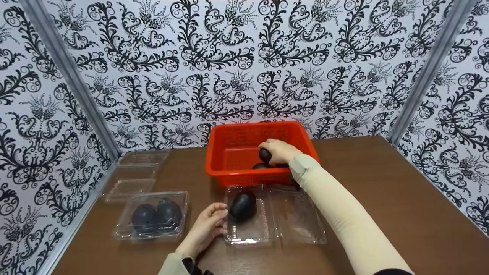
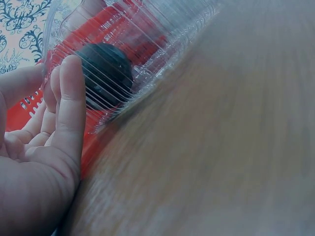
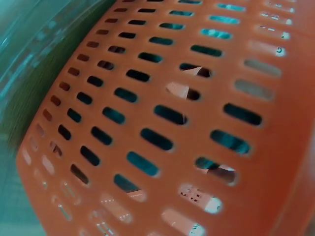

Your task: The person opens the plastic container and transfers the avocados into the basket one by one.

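A dark avocado (image 1: 243,206) lies in the left half of an open clear plastic clamshell container (image 1: 252,233). At that half's left edge, my left hand (image 1: 208,226) holds the rim between thumb and fingers. In the left wrist view the avocado (image 2: 106,76) shows through the ribbed plastic wall. My right hand (image 1: 282,151) is inside the red basket (image 1: 244,177) and grips a dark avocado (image 1: 264,155) above another avocado (image 1: 261,166). Only the slotted wall of the basket (image 3: 162,113) fills the right wrist view; parts of the hand show through its slots.
Left of the left hand stands a closed clear container (image 1: 151,233) with two avocados (image 1: 168,212) inside. Behind it lies an open container (image 1: 131,185) at the table's left edge. The brown table (image 1: 382,198) ends at patterned walls (image 1: 229,57).
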{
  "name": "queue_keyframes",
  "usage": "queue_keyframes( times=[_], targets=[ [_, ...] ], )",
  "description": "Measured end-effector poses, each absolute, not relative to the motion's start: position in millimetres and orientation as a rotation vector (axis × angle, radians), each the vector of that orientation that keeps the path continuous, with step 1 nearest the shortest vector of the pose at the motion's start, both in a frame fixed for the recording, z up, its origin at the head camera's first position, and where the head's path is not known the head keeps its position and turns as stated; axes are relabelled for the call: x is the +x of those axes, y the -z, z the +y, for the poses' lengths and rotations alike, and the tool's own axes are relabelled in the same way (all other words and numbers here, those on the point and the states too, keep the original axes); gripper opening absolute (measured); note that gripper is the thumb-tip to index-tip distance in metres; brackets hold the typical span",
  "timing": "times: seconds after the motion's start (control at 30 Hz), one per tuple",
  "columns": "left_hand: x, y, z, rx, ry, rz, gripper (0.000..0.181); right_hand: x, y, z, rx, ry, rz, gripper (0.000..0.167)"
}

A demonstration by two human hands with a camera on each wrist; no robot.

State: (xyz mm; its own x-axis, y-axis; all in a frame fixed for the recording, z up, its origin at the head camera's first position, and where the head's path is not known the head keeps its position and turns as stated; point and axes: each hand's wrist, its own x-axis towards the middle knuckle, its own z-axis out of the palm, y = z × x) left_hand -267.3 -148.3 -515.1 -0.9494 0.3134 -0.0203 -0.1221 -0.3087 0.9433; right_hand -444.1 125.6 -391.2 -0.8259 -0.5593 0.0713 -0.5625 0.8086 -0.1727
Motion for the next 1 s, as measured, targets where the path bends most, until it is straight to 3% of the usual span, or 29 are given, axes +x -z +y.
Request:
queue_keyframes(
  times=[0.57, 1.0],
  targets=[
    [-265.3, 517.2, -150.3, 0.222, -2.305, 1.704, 0.021, -448.4, 409.5, 132.9, 0.958, -0.202, -2.977, 0.049],
    [-269.1, 515.8, -147.2, 0.238, -2.321, 1.678, 0.018, -449.9, 410.6, 133.5, 0.906, -0.211, -3.015, 0.049]
  ],
)
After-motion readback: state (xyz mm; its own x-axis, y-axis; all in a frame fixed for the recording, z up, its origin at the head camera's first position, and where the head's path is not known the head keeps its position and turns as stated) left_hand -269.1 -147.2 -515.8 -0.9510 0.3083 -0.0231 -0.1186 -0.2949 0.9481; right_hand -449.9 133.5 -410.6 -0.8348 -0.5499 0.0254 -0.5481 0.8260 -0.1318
